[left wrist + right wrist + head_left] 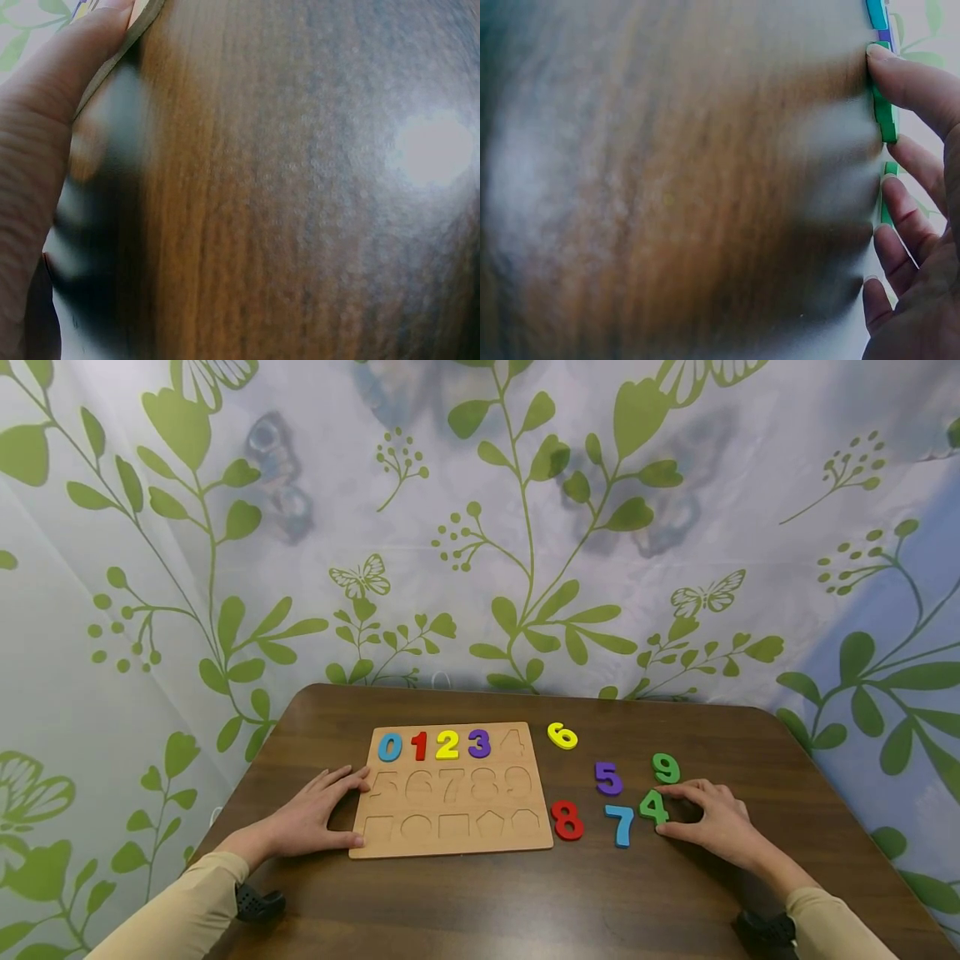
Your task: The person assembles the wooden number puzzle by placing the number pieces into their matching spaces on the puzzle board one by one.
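"While the left hand lies spread against the board's left edge, where's the right hand?"

"Pinching the 4, just nearer than the 9."

"How will it handle?"

"Likely light and stiff; hold its opposite edges."

Glossy brown table, leaf-and-butterfly-patterned backdrop

This is an indoor tabletop corner, whether in a home or elsewhere cannot be told: a pale, creased hanging sheet printed with green leaves and butterflies backs a dark brown wood-grain table bearing a flat light-wooden number-puzzle board.
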The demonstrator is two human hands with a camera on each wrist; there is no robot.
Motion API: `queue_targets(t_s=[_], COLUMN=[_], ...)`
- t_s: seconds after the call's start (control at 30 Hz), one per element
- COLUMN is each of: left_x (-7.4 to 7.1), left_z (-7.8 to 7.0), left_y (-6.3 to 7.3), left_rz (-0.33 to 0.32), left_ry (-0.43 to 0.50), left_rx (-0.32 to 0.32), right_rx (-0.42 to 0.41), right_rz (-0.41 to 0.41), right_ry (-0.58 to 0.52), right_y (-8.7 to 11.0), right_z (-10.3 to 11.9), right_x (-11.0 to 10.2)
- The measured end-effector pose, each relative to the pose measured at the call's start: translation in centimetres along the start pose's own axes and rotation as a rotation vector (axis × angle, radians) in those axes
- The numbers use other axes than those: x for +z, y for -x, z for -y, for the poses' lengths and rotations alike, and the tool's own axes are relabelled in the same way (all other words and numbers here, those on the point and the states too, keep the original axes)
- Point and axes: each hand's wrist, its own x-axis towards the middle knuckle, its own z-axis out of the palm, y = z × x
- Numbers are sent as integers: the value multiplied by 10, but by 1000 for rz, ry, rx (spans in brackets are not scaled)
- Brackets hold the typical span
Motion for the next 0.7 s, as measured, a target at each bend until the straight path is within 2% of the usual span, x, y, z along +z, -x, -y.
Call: queue_targets(t_s=[0.7], left_x=[-1], left_z=[-1], left_y=[0], left_rz=[-11], left_ry=[-6], left_rx=[25], right_rx=[3], right_rz=[3], right_ry=[-1], right_y=[-1], right_z=[2], right_x=[-2])
